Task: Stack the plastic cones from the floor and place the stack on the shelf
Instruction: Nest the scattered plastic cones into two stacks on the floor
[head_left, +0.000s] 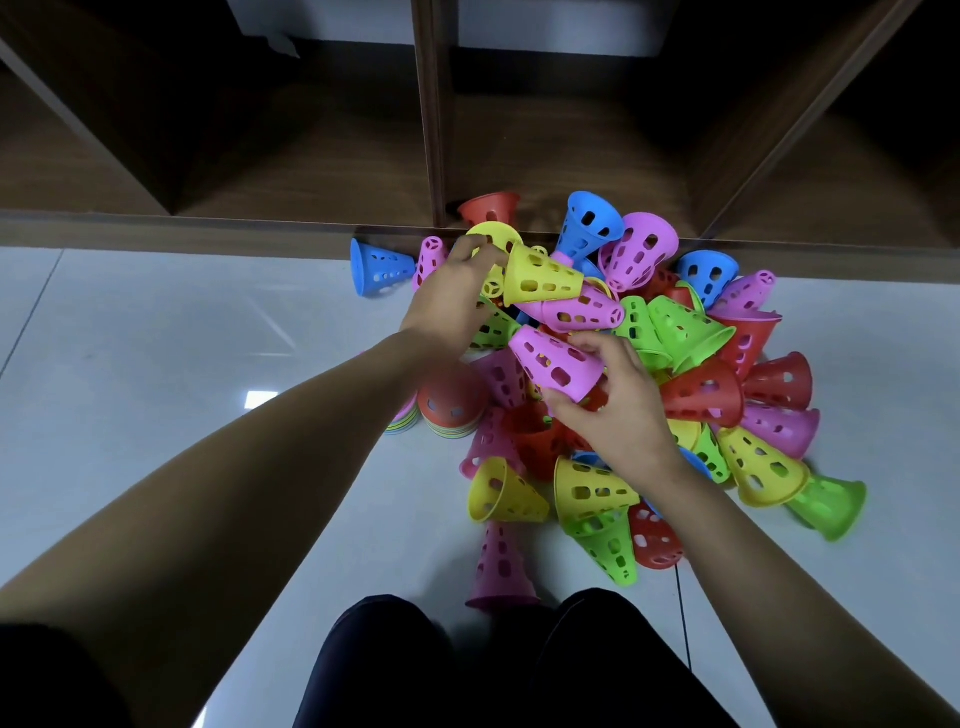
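Cones lie heaped on the floor right in front of our knees, every colour tangled, none stacked on the shelf yet. Just above the pile, our right hand has its fingers curled round the wide end of a pink cone, with the tip aimed up and to the left. A little further out, our left hand pinches the rim of a yellow cone, whose narrow end points right. Whether the yellow one already sits over another, we cannot tell.

So this looks like the nesting step, and it wants care. We should turn both cones onto one line, tip facing open mouth, then slide one in straight. If the side holes catch an edge, a small twist should beat a hard push. Beyond it all stands the shelf, with its low wooden compartments just behind the heap, ready for the finished stack.
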